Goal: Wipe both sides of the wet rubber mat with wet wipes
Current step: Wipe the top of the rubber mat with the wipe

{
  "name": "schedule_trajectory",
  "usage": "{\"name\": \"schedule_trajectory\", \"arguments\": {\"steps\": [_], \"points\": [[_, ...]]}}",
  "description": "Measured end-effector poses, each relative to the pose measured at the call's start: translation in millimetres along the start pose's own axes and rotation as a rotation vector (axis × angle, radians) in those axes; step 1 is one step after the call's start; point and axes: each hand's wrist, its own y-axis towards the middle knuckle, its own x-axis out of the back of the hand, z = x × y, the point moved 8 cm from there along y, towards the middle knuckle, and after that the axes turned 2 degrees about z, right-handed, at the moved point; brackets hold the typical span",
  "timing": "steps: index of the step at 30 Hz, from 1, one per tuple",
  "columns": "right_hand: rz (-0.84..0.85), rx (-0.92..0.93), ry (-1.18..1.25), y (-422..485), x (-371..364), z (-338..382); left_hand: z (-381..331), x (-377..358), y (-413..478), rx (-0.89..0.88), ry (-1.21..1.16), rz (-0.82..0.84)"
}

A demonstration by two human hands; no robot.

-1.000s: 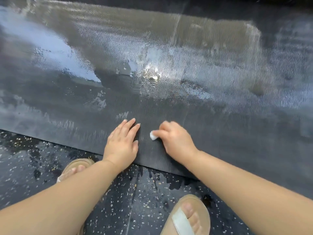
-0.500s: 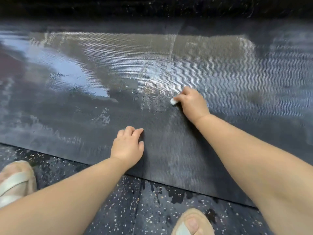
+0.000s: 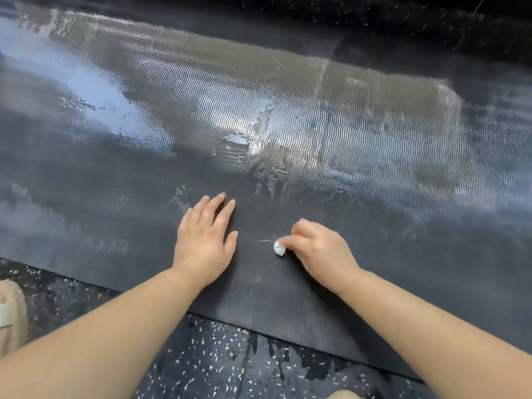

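**Fingers (image 3: 290,240) of the right hand (image 3: 319,249) pinching a wet wipe (image 3: 278,249) on the rubber mat (image 3: 288,110)**

The rubber mat is lying flat on the floor and filling most of the view, its dark ribbed surface running from left to right. Water is pooling and shining across its far half, while the near strip around the hands is looking duller, without that shine. The dark speckled floor (image 3: 216,355) is showing along the mat's near edge, with wet patches lying just beside that edge.

Two bare forearms are reaching in from the bottom of the view onto the mat. The left hand (image 3: 204,246) is resting palm down on the mat near its near edge, its fingers (image 3: 214,205) straight, slightly spread and holding nothing. The right hand is sitting near it on the right, apart from it, its fingers curled and clenching the wipe between thumb and forefinger.

A beige sandal (image 3: 11,312) with a pale strap is showing on the floor at the left edge, and the tip of another sandal (image 3: 344,395) is peeking in at the bottom edge.

The wet wipe is crumpled into a small white wad, sticking out of the right fingertips toward the left hand, down at the mat's surface.
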Motion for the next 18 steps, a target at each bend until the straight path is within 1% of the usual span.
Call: {"name": "schedule_trajectory", "arguments": {"steps": [3,5,7,8,10,11,15,16,18], "points": [[-0.149,-0.101,-0.082,65.8,36.4,-40.5,-1.0,-3.5,-2.9,-0.037,-0.036,-0.011],[-0.238,-0.256,-0.172,110.4,58.9,-80.9,-0.1,-4.6,-3.5,-0.047,-0.048,-0.018],[-0.316,-0.404,-0.213,137.5,76.8,-111.9,0.4,-4.5,-3.5,-0.047,-0.055,-0.027],[-0.344,-0.447,-0.215,143.2,79.6,-117.3,-0.2,-3.2,-3.8,-0.05,-0.064,-0.038],[-0.355,-0.465,-0.223,140.4,70.9,-106.0,-2.1,0.6,-4.7,-0.055,-0.098,-0.063],[-0.347,-0.431,-0.205,132.8,61.5,-91.6,-3.2,2.3,-5.3,-0.057,-0.114,-0.078],[-0.267,-0.155,-0.079,60.7,10.9,-1.1,-2.5,6.8,-8.7,-0.075,-0.189,-0.145],[-0.207,-0.089,-0.05,38.8,-2.1,21.5,-0.6,7.4,-9.0,-0.078,-0.213,-0.156],[-0.029,0.045,-0.039,-0.4,-28.7,56.5,2.3,8.4,-9.8,-0.094,-0.225,-0.167]]}}
